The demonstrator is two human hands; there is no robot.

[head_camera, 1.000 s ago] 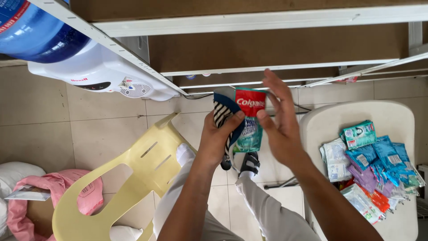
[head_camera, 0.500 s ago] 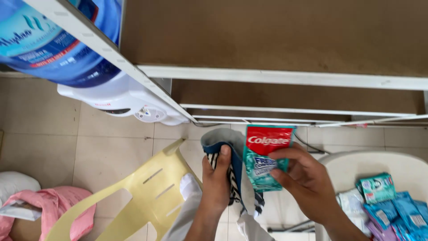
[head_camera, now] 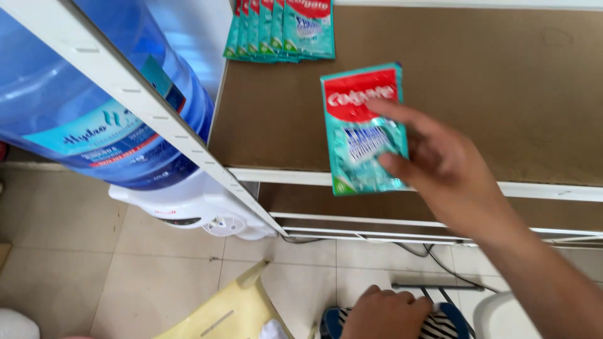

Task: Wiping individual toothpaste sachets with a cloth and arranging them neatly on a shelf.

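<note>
1. Our right hand (head_camera: 449, 166) is stretched out over the brown shelf board (head_camera: 502, 94) and pinches a flat sachet (head_camera: 363, 129), red across its top and teal below, so this hand is closed on the sachet.

2. Our fingers (head_camera: 402, 116) lie over the sachet's right half, with the thumb seemingly behind it; the pack hangs to the left of the palm, upright and a little tilted, its face towards us.

3. The sachet sits in the air above the front part of the board, just over the white front rail (head_camera: 282, 177), and well apart from the row of like sachets (head_camera: 279, 28) that lie overlapped at the back left of the same board.

4. We judge the sachet to be light, thin and soft: a foil-like pouch that bends easily, with a smooth skin that could slip between dry fingertips.

5. The sealed edges look like the stiffest part, so a pinch along a side edge or the top band, much as we have it now, seems the surest hold; squeezing the soft middle would only buckle it.

6. Our left hand (head_camera: 386, 311) is low in the view, curled closed on the rim of a dark-striped pouch (head_camera: 440, 323).

7. To the left stand a blue water bottle (head_camera: 94, 107) on its white dispenser (head_camera: 188, 210), crossed by a white slanted frame bar (head_camera: 157, 113); a pale yellow plastic chair (head_camera: 232, 311) shows on the tiled floor below.
</note>
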